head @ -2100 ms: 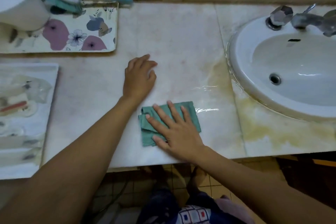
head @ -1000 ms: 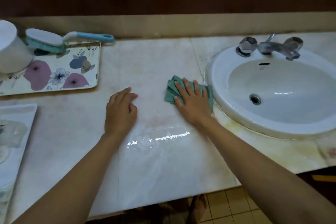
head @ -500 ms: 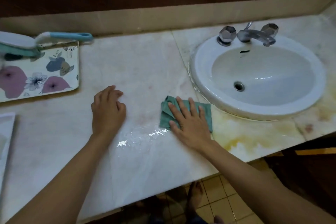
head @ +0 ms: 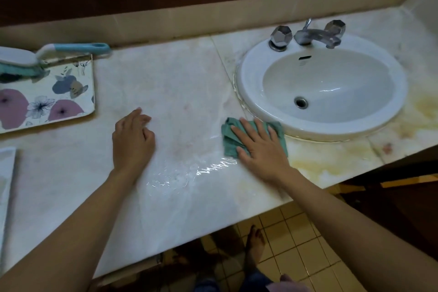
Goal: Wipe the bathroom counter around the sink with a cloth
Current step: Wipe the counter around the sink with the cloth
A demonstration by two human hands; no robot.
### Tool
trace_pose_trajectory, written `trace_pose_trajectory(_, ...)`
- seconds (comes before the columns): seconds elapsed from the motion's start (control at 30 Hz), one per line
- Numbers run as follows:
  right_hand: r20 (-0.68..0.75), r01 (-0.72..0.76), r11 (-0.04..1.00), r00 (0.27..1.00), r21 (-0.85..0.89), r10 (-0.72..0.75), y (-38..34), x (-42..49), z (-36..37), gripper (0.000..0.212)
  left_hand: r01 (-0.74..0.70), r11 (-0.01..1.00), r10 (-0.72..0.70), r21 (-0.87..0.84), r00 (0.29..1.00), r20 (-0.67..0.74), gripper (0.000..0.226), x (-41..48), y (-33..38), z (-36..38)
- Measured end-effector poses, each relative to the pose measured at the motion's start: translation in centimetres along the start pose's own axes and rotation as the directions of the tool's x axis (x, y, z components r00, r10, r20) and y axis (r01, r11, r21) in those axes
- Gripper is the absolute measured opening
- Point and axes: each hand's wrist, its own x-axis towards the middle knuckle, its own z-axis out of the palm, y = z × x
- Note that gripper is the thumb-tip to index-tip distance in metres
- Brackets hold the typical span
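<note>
Pressing hand: the right hand (head: 262, 149) lies flat with fingers spread on the green cloth (head: 229, 141), palm down, not pinching it.
Cloth: crumpled and partly folded, flat on the marble surface (head: 175, 83), its far right corner touching or just beside the front-left rim of the sink (head: 251, 73); which of the two I cannot tell.
Left hand: the left hand (head: 132, 140) rests palm down on the surface, well left of the cloth, fingers loosely curled and close together, holding nothing.
Wet patch: a glossy streak of water (head: 189, 173) lies on the surface between the two hands, nearer the front edge.
Sink: white, oval, set into the surface, with a drain (head: 301, 102) in the basin and a chrome tap (head: 315, 35) with two faceted knobs at the back.
Stains: yellowish marks (head: 320, 161) on the surface in front of and to the right of the sink.
Tray: a floral tray (head: 71, 92) at far left, a scrub brush (head: 47, 53) with a blue handle lying across its back edge.
</note>
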Motion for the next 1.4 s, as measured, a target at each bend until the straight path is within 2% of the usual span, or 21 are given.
trace_pose_trajectory(0.17,0.038,0.062,0.997,0.997,-0.036,-0.060,4.2,-5.7,0.3,0.057,0.005,1.000,-0.005,-0.008,1.000,-0.002,0.035,-0.1,0.0,0.0)
trace_pose_trajectory(0.27,0.031,-0.024,1.000,0.999,0.000,0.024,3.3,-5.2,0.2,0.058,0.010,1.000,-0.010,-0.010,1.000,-0.010,0.034,0.0,0.3,0.0)
trace_pose_trajectory(0.37,0.018,-0.161,0.985,0.987,0.064,0.160,-0.1,-2.7,0.5,0.058,0.022,1.000,-0.023,-0.019,1.000,-0.011,0.035,0.0,0.5,0.0)
trace_pose_trajectory(0.43,0.030,-0.192,0.978,0.981,0.081,0.191,-3.0,-1.0,0.6,0.059,0.042,0.998,-0.042,-0.035,0.999,-0.011,0.040,-0.1,0.5,-0.1)
trace_pose_trajectory(0.5,0.021,-0.143,0.987,0.990,0.075,0.142,-5.5,-0.6,1.0,0.059,0.059,0.997,-0.060,-0.052,0.998,-0.008,0.050,-0.1,0.6,-0.1)
trace_pose_trajectory(0.6,-0.011,0.038,0.998,0.999,0.040,-0.038,-5.7,-3.1,1.7,0.057,0.113,0.991,-0.113,-0.065,0.994,0.004,0.056,0.0,0.8,0.2)
trace_pose_trajectory(0.7,-0.004,0.188,0.982,0.982,-0.034,-0.188,-1.6,-7.2,2.2,0.056,0.195,0.978,-0.192,-0.074,0.981,0.041,0.052,-1.1,2.0,0.5)
trace_pose_trajectory(0.77,-0.001,0.206,0.976,0.978,-0.075,-0.207,2.0,-9.7,2.1,0.054,0.217,0.971,-0.214,-0.099,0.976,0.041,0.043,-2.8,3.2,0.6)
trace_pose_trajectory(0.87,0.029,0.136,0.989,0.990,-0.053,-0.135,6.9,-11.4,1.4,0.053,0.057,0.988,-0.054,-0.143,0.998,0.027,0.039,-6.0,5.6,1.3)
trace_pose_trajectory(0.97,0.037,0.034,0.999,0.999,-0.004,-0.034,7.7,-10.3,0.9,0.052,-0.076,0.986,0.088,-0.146,0.993,0.081,0.042,-7.6,8.1,2.4)
trace_pose_trajectory(1.07,0.040,-0.006,1.000,0.999,0.030,0.004,5.6,-7.4,0.4,0.056,-0.072,0.995,0.080,-0.070,0.989,0.126,0.046,-7.5,9.0,3.4)
trace_pose_trajectory(1.17,0.036,0.047,0.998,0.998,0.045,-0.049,2.1,-3.9,0.2,0.058,-0.068,0.998,0.068,-0.003,0.990,0.125,0.047,-7.7,8.7,4.1)
trace_pose_trajectory(1.3,0.003,0.100,0.994,0.995,0.031,-0.100,-2.6,-1.4,0.9,0.055,-0.060,0.998,0.061,-0.014,0.992,0.106,0.041,-7.7,8.4,4.3)
trace_pose_trajectory(1.4,-0.023,0.174,0.985,0.985,0.018,-0.173,-2.0,-2.7,1.1,0.053,-0.067,0.997,0.070,-0.039,0.994,0.089,0.040,-7.6,8.2,4.4)
